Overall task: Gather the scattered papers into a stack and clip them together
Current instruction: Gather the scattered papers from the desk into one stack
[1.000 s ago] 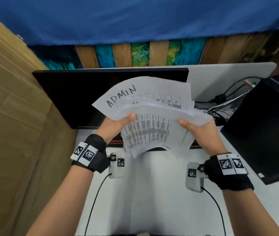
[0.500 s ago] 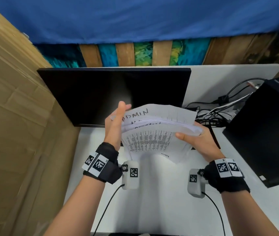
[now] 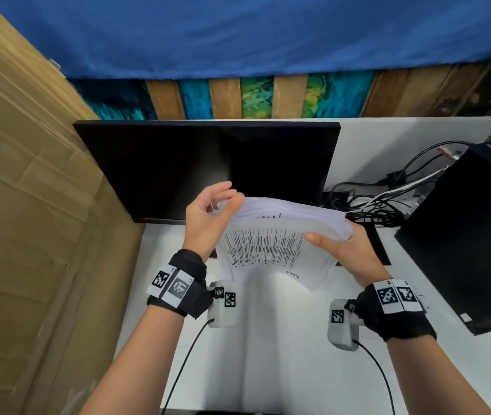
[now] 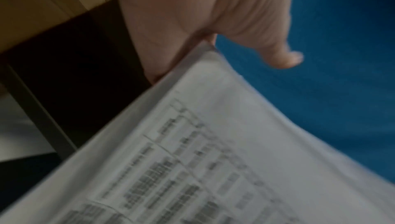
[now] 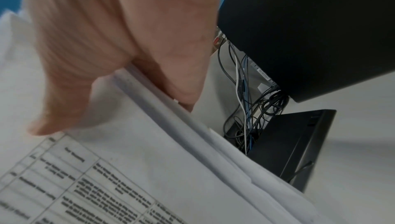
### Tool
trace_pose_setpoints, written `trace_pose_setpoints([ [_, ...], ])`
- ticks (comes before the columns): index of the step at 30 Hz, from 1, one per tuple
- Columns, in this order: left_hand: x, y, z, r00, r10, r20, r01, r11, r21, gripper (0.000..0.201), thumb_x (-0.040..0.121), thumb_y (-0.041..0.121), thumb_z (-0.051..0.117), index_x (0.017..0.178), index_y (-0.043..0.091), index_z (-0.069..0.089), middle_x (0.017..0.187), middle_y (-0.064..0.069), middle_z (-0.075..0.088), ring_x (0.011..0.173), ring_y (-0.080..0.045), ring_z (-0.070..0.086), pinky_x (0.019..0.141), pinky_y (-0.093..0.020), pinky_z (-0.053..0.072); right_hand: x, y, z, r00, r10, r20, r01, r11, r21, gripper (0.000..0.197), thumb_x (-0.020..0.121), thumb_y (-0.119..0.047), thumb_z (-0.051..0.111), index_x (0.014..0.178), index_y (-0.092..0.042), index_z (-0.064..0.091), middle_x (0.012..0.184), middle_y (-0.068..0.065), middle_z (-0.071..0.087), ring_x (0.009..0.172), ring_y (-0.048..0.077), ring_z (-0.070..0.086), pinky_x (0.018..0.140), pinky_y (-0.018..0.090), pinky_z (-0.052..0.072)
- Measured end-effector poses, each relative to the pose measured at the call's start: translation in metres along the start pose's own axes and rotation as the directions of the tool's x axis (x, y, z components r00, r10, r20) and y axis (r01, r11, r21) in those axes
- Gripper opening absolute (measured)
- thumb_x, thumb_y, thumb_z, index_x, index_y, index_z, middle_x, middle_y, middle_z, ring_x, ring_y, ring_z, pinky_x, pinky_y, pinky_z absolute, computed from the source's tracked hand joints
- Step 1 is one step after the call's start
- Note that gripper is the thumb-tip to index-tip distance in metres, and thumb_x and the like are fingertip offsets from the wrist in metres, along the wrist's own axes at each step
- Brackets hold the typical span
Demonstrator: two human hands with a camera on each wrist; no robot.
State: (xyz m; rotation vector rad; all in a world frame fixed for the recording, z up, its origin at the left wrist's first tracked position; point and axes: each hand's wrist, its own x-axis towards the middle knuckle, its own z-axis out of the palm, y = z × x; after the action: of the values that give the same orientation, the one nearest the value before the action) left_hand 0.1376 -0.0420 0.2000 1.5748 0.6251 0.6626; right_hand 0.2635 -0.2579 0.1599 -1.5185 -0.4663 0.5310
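The printed tables on the white paper stack (image 3: 271, 250) are too small to read from the head camera and smeared by blur in both wrist views. The left hand (image 3: 208, 220) covers the stack's left edge, and its fingers (image 3: 223, 187) beyond that edge are largely hidden. The right hand (image 3: 349, 250) has its fingers under the stack, out of sight. The stack hides part of the black flat monitor (image 3: 208, 166)'s lower edge.
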Motion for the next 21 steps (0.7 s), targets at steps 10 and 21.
trace_pose_setpoints([
  [10, -0.003, -0.008, 0.003, 0.974, 0.028, 0.224, -0.02, 0.999, -0.04, 0.115, 0.045, 0.02, 0.092, 0.142, 0.028, 0.029, 0.132, -0.001, 0.048, 0.107, 0.006, 0.059, 0.083, -0.009, 0.05, 0.019, -0.011, 0.018, 0.949, -0.059, -0.31, 0.03, 0.995, -0.096, 0.007, 0.091, -0.016, 0.061, 0.088, -0.017, 0.067, 0.076, -0.01, 0.065, 0.064, -0.007, 0.062, 0.067, 0.022, 0.047],
  [21, -0.006, -0.034, -0.02, 0.984, -0.114, 0.137, 0.102, 0.99, 0.095, 0.047, 0.076, -0.022, 0.051, 0.106, 0.014, 0.057, 0.086, 0.004, 0.066, 0.069, 0.002, 0.068, 0.053, -0.009, 0.05, 0.004, -0.014, 0.01, 1.0, -0.003, -0.01, 0.004, 0.993, 0.119, 0.039, 0.078, -0.014, 0.073, 0.115, -0.012, 0.062, 0.106, 0.001, 0.072, 0.092, 0.011, 0.071, 0.077, 0.026, 0.059],
])
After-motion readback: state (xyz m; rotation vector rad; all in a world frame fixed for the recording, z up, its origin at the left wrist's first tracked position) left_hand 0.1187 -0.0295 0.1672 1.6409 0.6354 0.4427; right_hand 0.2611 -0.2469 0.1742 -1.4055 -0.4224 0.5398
